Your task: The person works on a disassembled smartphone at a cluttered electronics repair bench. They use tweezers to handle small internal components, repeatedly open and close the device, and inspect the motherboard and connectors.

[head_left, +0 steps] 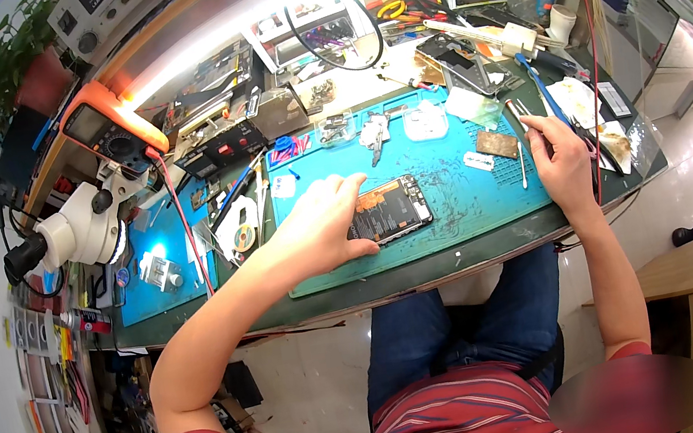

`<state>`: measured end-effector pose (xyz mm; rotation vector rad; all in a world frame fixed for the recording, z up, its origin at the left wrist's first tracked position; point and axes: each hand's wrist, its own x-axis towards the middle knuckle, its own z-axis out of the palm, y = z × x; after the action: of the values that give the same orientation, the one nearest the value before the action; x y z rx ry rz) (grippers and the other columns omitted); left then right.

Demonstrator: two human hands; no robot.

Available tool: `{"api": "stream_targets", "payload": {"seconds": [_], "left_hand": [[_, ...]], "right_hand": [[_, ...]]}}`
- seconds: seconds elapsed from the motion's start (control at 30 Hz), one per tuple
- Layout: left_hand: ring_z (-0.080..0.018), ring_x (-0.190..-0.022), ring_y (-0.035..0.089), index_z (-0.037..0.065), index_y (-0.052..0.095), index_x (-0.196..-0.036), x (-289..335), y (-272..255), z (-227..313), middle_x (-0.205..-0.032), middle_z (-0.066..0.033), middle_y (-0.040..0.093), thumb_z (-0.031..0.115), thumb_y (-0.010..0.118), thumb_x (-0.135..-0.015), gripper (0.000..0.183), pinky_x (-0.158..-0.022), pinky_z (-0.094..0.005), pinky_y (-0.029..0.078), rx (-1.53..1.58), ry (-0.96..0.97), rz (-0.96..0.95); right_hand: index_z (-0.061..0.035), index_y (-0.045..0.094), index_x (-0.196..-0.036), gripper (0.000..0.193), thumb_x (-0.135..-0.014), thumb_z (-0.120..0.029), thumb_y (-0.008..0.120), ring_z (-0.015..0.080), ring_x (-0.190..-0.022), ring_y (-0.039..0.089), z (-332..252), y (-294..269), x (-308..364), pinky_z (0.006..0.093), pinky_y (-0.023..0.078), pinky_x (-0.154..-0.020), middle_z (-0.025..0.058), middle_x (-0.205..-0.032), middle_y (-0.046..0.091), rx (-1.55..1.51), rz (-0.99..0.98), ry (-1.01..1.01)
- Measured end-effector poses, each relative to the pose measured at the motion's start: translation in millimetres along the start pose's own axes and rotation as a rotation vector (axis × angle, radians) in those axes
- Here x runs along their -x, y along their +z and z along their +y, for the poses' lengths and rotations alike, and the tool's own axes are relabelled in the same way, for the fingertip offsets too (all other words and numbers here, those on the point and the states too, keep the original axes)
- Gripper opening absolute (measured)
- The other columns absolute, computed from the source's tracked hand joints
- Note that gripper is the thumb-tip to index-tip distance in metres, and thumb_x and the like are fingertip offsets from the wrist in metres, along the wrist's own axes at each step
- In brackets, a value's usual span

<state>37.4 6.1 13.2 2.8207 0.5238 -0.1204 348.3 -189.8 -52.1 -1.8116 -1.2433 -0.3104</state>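
An opened smartphone (401,217) lies on the blue work mat (473,214), its black battery and inner parts showing. My left hand (325,224) grips its left end, with the thumb along the near edge and the fingers at the far side. Over the mat's right edge, my right hand (561,160) has its fingers bent together beside some thin tools (516,108); what lies between the fingertips is too small to make out. Just left of that hand are a cotton swab (523,166) and a brownish metal plate (496,144).
Small clear trays (425,122) stand along the mat's far side. An orange multimeter (110,127) and a white microscope (76,227) are at the left. Behind the mat lie another phone part (463,62) and several hand tools. Tweezers and a blue-handled brush (547,94) lie at the right.
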Motion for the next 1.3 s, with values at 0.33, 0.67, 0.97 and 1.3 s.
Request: {"api": "stream_targets", "payload": {"seconds": [0.33, 0.67, 0.97, 1.3], "left_hand": [[-0.0204, -0.096, 0.063, 0.001, 0.058, -0.119, -15, -43, -5, -0.108, -0.0111, 0.067, 0.031, 0.087, -0.083, 0.055, -0.083, -0.0353, 0.049, 0.365, -0.153, -0.298], [-0.0182, -0.122, 0.062, 0.004, 0.044, -0.146, -2, -1, 0, -0.134, -0.0084, 0.063, 0.04, 0.064, -0.1, 0.063, -0.106, -0.0376, 0.052, 1.41, -0.106, 0.145], [-0.0325, -0.141, 0.05, 0.008, 0.034, -0.159, -26, 18, -22, -0.156, -0.0158, 0.047, 0.079, 0.017, -0.1, 0.094, -0.118, -0.0509, 0.042, 2.344, 0.47, 0.175], [-0.0301, -0.146, 0.041, 0.007, 0.034, -0.159, -26, 26, -18, -0.165, -0.0141, 0.035, 0.085, 0.014, -0.095, 0.103, -0.123, -0.0502, 0.032, 1.842, 0.249, 0.596]], "right_hand": [[-0.0067, 0.072, -0.117, 0.021, -0.097, -0.006, 0.065, 0.0236, -0.073, 0.066, -34, -4, 4, 0.0339, 0.052, -0.065, 0.011, -0.096, 0.07, -0.135, 0.012, -0.011], [0.0039, 0.057, -0.135, 0.041, -0.101, -0.016, 0.067, 0.0148, -0.103, 0.07, -130, 69, -28, 0.032, 0.056, -0.089, 0.0121, -0.115, 0.075, -1.153, -0.581, 0.282], [-0.0049, 0.061, -0.126, 0.044, -0.09, -0.023, 0.078, 0.0301, -0.088, 0.069, -165, 114, -64, 0.0408, 0.054, -0.08, 0.0096, -0.094, 0.07, -0.337, -0.151, -0.142], [-0.0077, 0.073, -0.105, 0.023, -0.086, -0.02, 0.08, 0.0238, -0.081, 0.069, -194, 123, -32, 0.0358, 0.057, -0.072, 0.0067, -0.09, 0.071, -0.503, -0.153, -0.141]]}}
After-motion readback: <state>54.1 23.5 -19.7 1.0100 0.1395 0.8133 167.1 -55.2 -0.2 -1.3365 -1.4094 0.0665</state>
